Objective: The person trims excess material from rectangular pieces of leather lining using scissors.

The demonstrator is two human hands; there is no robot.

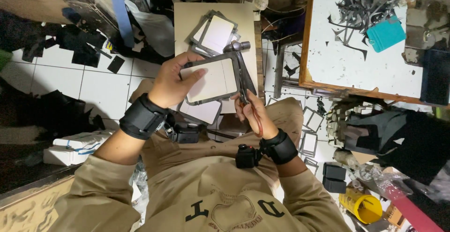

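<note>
Head view: the left hand grips the grey-framed card flat, while the right hand clenches scissors running lengthwise along the card's right edge.

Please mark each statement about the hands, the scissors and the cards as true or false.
1. The left hand holds a grey-framed card. True.
2. The right hand holds a hammer. False: it holds scissors, blades along the card's right edge.
3. A stack of similar cards lies on the beige board beyond the hands. True.
4. The teal piece lies on the floor tiles. False: it lies on the white table, near dark strip cuttings.
5. Both wrists are bare. False: each wears a black wristband.
</note>
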